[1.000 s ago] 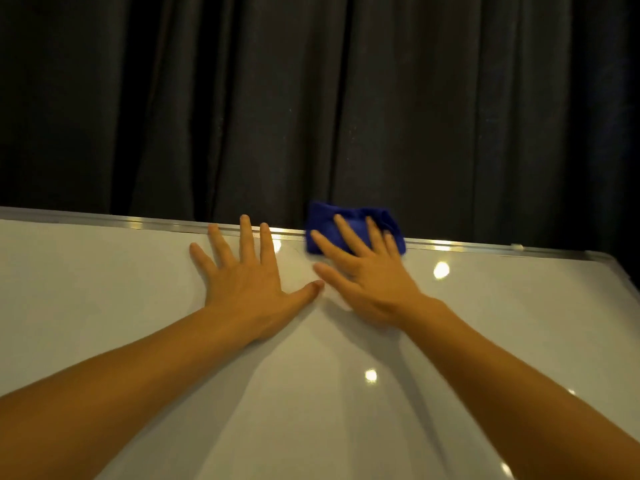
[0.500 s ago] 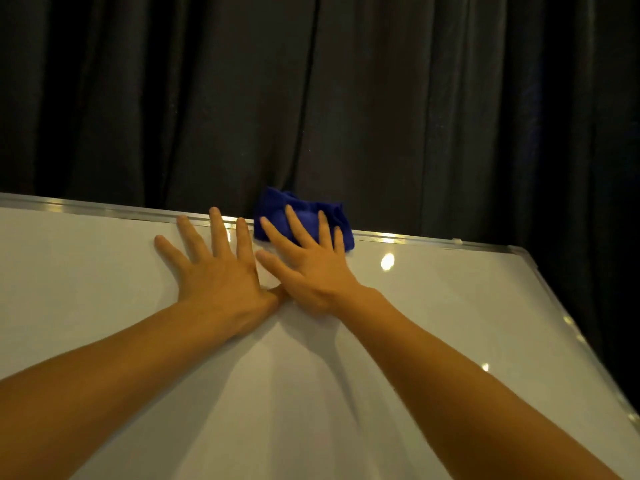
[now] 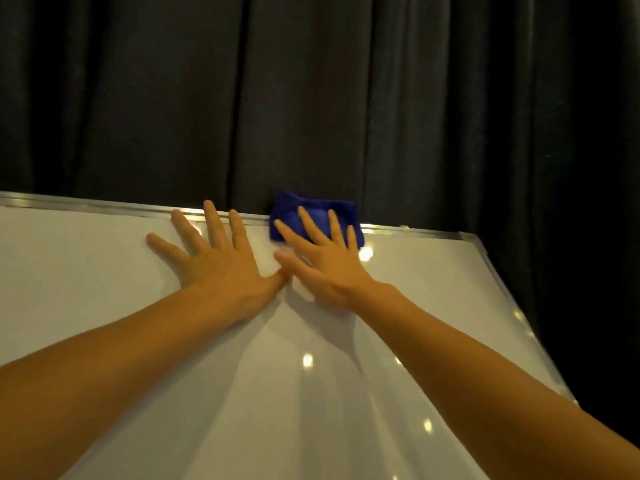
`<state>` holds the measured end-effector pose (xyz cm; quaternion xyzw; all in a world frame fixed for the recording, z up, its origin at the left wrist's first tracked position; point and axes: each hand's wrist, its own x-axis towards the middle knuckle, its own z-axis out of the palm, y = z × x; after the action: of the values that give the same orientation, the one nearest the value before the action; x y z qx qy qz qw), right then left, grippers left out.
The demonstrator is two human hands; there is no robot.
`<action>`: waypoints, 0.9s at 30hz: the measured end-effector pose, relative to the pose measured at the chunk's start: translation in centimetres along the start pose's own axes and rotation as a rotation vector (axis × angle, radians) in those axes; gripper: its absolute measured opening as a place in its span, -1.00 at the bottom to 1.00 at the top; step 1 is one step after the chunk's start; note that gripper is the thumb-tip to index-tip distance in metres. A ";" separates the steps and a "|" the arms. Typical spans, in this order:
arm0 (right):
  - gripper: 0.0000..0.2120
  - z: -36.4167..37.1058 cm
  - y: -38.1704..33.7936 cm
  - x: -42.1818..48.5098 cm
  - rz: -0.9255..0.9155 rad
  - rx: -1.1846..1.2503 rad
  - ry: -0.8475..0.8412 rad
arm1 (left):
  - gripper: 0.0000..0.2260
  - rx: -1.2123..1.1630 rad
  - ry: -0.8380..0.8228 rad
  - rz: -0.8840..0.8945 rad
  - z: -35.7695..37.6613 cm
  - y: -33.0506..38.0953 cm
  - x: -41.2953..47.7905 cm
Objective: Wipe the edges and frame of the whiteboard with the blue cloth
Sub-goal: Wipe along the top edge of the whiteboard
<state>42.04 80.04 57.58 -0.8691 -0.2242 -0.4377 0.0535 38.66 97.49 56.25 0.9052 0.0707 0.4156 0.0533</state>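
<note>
The whiteboard (image 3: 104,289) lies tilted before me, its silver frame (image 3: 86,204) running along the far edge and down the right side. A folded blue cloth (image 3: 313,202) sits over the top frame, a short way left of the far right corner. My right hand (image 3: 329,268) presses flat on the cloth, with spread fingers covering its lower half. Spread flat on the white surface just to the left is my left hand (image 3: 221,268). It holds nothing; its fingertips reach the top frame and its thumb touches the right thumb.
A dark pleated curtain (image 3: 311,98) hangs right behind the board's top edge. The frame's right side (image 3: 512,306) slants down to the lower right, with darkness beyond it. Light spots glint on the board.
Both hands and the cloth have slid to the right along the top frame, closer to the far right corner. The view has also turned right.
</note>
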 end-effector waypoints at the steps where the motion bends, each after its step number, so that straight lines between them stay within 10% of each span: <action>1: -0.51 -0.2 1.1 -0.7 -0.080 -0.024 0.001 | 0.07 0.017 -0.005 0.008 0.1 1.5 -0.2; 10: -0.30 -5.1 17.5 -4.4 0.306 -0.005 0.013 | 0.03 -0.038 0.015 0.035 1.5 10.1 -2.7; 17: -0.46 -4.3 16.0 -4.8 -0.187 -0.067 0.025 | 0.08 0.000 0.005 0.008 0.7 14.4 -3.0; 23: -0.37 -7.6 25.7 -7.6 0.322 -0.065 0.030 | 0.07 -0.007 -0.017 0.290 2.9 20.6 -4.8; 27: -0.21 -7.0 23.0 -7.7 0.299 0.036 0.040 | 0.16 0.038 -0.005 0.242 3.7 24.2 -5.3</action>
<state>42.94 54.81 58.20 -0.8827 -0.0989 -0.4381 0.1385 40.06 72.65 53.60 0.9091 -0.0313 0.4152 -0.0141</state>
